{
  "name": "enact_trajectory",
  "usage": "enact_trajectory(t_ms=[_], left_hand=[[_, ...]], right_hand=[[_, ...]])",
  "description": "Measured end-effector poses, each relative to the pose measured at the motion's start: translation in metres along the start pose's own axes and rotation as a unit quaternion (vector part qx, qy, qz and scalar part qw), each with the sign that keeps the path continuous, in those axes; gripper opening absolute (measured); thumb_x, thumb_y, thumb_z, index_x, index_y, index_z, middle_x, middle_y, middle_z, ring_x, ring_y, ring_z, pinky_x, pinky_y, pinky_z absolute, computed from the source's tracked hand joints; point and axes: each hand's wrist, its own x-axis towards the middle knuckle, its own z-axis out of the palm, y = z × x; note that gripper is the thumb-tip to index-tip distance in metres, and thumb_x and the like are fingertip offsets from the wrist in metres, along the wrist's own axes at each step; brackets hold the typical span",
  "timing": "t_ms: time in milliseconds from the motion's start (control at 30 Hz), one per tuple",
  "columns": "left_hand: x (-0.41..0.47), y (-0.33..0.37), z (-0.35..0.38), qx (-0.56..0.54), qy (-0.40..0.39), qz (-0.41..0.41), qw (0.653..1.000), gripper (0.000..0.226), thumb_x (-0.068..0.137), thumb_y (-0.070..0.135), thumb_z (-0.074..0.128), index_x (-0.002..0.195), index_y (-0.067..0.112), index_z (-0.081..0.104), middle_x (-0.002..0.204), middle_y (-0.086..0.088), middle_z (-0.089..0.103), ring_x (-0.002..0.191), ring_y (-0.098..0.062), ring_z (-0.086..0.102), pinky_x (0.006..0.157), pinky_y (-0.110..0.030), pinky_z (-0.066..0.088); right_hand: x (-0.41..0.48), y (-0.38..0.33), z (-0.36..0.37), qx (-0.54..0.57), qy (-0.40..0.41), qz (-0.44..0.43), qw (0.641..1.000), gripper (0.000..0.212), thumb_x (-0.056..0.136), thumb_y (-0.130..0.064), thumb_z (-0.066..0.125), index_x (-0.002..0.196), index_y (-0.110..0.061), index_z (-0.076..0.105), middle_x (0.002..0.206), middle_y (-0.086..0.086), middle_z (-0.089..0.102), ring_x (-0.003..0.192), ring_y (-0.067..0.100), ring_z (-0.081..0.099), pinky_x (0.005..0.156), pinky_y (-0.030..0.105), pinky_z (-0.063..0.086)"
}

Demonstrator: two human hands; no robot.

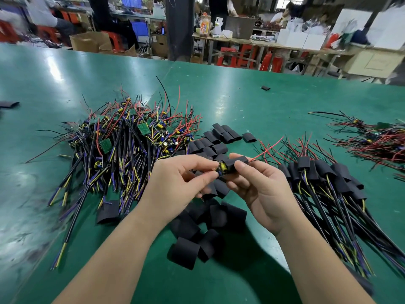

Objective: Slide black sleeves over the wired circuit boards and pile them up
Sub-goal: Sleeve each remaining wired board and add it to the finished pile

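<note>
While left hand [175,183] pinches yellow-coiled circuit board [222,168], right hand [265,191] grips matte black sleeve [239,163]

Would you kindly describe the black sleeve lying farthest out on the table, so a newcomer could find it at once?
Start at the green table and the heap of loose black sleeves in the middle. Look further out, slightly right, towards the far edge. The lone sleeve lies there on bare green, touching nothing, unlike the clustered ones.
</note>
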Motion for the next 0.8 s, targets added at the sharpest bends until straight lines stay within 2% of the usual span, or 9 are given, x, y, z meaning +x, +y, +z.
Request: enact_trajectory(t_ms=[100, 200, 333, 467, 533, 700, 800], left_hand=[[0.0001, -0.0012, 0.0005, 0.099, 0.019, 0.126, 0.987, 0.017, 0.084, 0.006, 0.069, 0.096, 0.017, 0.075, 0.081, 0.006, 0.068, 0.060, -0.006, 0.067, 0.057, -0.016, 0.051], [0.0005, -0.0019, 0.0015, 0.131, 0.039, 0.184, 0.973, 0.014, 0.088, 0.010, 0.064, 0.099, 0.011, 0.073, 0.087, 0.005, 0.065, 0.062, -0.003, 0.066, 0.060, -0.016, 0.051], [-0.0006, -0.0006, 0.0059, 0.112, 0.051, 0.185, 0.975, 0.013, 0.091, 0.011, 0.060, 0.100, 0.013, 0.070, 0.093, 0.007, 0.063, 0.066, -0.002, 0.067, 0.060, -0.014, 0.052], [-0.0004, -0.0033, 0.0075, 0.092, 0.068, 0.121, 0.986, 0.014, 0.091, 0.014, 0.059, 0.099, 0.022, 0.067, 0.093, 0.006, 0.066, 0.070, -0.003, 0.069, 0.061, -0.023, 0.057], [-0.0005, -0.0057, 0.0086, 0.109, 0.076, 0.113, 0.985, 0.012, 0.091, 0.014, 0.060, 0.099, 0.019, 0.068, 0.092, 0.004, 0.067, 0.070, -0.003, 0.069, 0.063, -0.027, 0.058], [-0.0004, -0.0067, 0.0088, 0.181, 0.079, 0.140, 0.970, 0.011, 0.092, 0.014, 0.059, 0.096, 0.011, 0.068, 0.086, 0.002, 0.067, 0.069, 0.003, 0.067, 0.063, -0.024, 0.055], [-0.0015, -0.0036, 0.0103, 0.181, 0.085, 0.157, 0.967, 0.012, 0.092, 0.014, 0.057, 0.096, 0.009, 0.067, 0.086, 0.000, 0.067, 0.071, 0.002, 0.067, 0.063, -0.026, 0.055]], right_hand=[[0.0005, 0.0005, 0.0026, 0.034, 0.009, 0.018, 0.999, 0.033, 0.064, -0.019, 0.068, 0.093, -0.004, 0.066, 0.081, 0.010, 0.073, 0.068, 0.016, 0.071, 0.058, 0.022, 0.054], [0.0022, 0.0019, 0.0058, 0.070, 0.023, 0.035, 0.997, 0.030, 0.063, -0.021, 0.070, 0.088, -0.004, 0.067, 0.079, 0.010, 0.073, 0.066, 0.016, 0.071, 0.054, 0.021, 0.053], [0.0031, 0.0021, 0.0071, 0.095, 0.029, 0.050, 0.994, 0.019, 0.062, -0.021, 0.070, 0.076, -0.009, 0.074, 0.078, 0.010, 0.074, 0.064, 0.016, 0.072, 0.051, 0.020, 0.052], [0.0025, 0.0037, 0.0083, 0.089, 0.034, 0.035, 0.995, 0.026, 0.063, -0.018, 0.069, 0.086, -0.005, 0.068, 0.078, 0.011, 0.073, 0.065, 0.017, 0.071, 0.053, 0.020, 0.053], [0.0021, 0.0041, 0.0085, 0.076, 0.037, 0.022, 0.996, 0.027, 0.064, -0.017, 0.068, 0.089, -0.005, 0.065, 0.078, 0.010, 0.073, 0.065, 0.018, 0.072, 0.053, 0.021, 0.053], [0.0012, 0.0044, 0.0094, 0.057, 0.045, 0.008, 0.997, 0.029, 0.064, -0.016, 0.068, 0.090, -0.006, 0.063, 0.079, 0.010, 0.074, 0.067, 0.019, 0.072, 0.054, 0.021, 0.054], [0.0022, 0.0039, 0.0097, 0.072, 0.051, 0.018, 0.996, 0.034, 0.063, -0.017, 0.069, 0.094, -0.003, 0.062, 0.078, 0.011, 0.073, 0.066, 0.019, 0.072, 0.052, 0.021, 0.052]])
